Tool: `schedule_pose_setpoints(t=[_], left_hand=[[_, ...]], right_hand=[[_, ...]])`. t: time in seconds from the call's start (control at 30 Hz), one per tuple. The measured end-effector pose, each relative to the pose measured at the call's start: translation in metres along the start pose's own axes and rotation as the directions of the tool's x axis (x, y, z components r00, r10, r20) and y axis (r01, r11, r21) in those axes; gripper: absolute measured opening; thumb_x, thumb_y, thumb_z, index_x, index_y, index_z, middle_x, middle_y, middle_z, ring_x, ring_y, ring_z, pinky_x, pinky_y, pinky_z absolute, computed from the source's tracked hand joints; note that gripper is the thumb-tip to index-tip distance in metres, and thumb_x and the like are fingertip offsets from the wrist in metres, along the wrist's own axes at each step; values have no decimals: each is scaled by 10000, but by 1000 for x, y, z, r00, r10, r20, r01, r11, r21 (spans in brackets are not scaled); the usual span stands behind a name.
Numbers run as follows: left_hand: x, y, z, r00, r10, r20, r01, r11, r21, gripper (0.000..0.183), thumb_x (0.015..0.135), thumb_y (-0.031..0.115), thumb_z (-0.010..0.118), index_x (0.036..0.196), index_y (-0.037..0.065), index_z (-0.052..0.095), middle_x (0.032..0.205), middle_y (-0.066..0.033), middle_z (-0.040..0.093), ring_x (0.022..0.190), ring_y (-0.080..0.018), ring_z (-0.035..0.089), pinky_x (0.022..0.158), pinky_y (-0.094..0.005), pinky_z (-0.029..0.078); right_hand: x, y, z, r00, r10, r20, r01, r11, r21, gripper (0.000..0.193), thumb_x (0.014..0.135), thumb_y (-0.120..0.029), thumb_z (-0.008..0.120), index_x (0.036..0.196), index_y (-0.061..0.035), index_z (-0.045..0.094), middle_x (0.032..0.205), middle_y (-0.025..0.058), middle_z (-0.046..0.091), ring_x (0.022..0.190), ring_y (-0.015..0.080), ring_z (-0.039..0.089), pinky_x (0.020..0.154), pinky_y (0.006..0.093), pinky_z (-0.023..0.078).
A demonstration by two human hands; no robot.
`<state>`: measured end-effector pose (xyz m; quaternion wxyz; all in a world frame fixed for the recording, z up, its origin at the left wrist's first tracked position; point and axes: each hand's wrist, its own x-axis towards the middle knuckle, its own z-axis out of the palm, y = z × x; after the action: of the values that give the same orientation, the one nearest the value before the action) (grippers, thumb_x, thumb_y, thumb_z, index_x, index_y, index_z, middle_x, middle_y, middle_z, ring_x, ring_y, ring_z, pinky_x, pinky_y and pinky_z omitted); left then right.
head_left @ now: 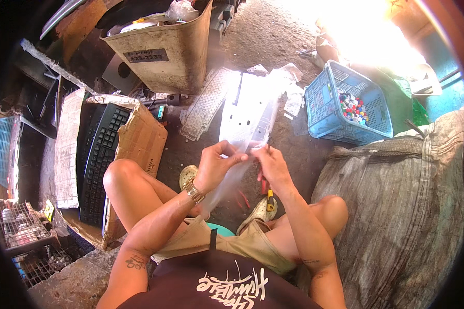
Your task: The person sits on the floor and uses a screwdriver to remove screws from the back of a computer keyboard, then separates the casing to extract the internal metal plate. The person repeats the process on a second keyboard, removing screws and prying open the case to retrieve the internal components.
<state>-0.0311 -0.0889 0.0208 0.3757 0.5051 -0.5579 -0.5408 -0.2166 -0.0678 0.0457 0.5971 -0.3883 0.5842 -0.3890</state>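
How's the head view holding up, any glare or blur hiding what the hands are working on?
Head view: sunlight blows out the top right above the blue basket; the clear film between left hand and right hand looks washed and slightly motion-blurred; left edge lies in deep shadow; fisheye bends the rim.

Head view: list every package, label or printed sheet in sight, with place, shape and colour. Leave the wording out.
Label: on the front of the tan bin, top centre; dark rectangle with pale print.
Cardboard box: left of the knees, brown, flaps open, black keyboards inside.
Printed sheet: left of the box, long pale strip.
Yellow tag: lower left, small, by the wire cage.
No screens seen.
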Motion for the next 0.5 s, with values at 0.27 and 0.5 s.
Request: schedule_pose_setpoints(t=[0.27, 0.5], left_hand=[[4, 5, 1, 996, -76, -38, 66, 974, -215, 211, 984, 184, 668, 937, 17, 548, 788, -81, 706, 725, -114, 678, 599, -282, 539], [11, -2, -8, 980, -107, -166, 97, 993, -64, 219, 991, 187, 654, 944, 4, 544, 749, -85, 703, 673, -113, 675, 559, -290, 517]], right_hand=[[-2, 10, -9, 972, -164, -168, 127, 969, -212, 230, 1052, -218, 515, 1011, -51, 667, 700, -18, 577, 477, 47, 459, 423, 238, 392], [13, 19, -28, 912, -272, -306, 128, 899, -418, 201, 1052, -180, 524, 939, -43, 617, 631, -24, 534, 471, 73, 475, 421, 262, 382]])
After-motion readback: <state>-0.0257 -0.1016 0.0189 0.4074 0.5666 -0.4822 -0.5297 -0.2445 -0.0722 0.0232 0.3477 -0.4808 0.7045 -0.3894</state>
